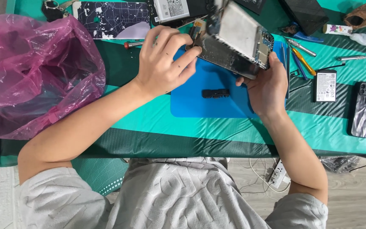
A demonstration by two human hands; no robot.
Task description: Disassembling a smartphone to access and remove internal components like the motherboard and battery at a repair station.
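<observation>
Both hands are on an opened phone (238, 40) held tilted just above the blue mat (200, 104), its insides facing up with a pale plate in the middle and a blue board along the right edge. The left hand (164, 63) grips the phone's left edge with fingers curled, thumb and forefinger pinched on the frame. The right hand (267, 87) cups it from below at the lower right corner, fingers wrapped under so you can't see the tips. A small black part (215, 93) lies on the mat right under the phone. A loose battery (325, 86) and a black phone case (365, 109) sit well off to the right on the green cover, with tweezers and screwdrivers (301, 59) scattered near them. A pink plastic bag (34, 72) takes up the left side, and a patterned back cover (113, 19) lies above the left hand.
</observation>
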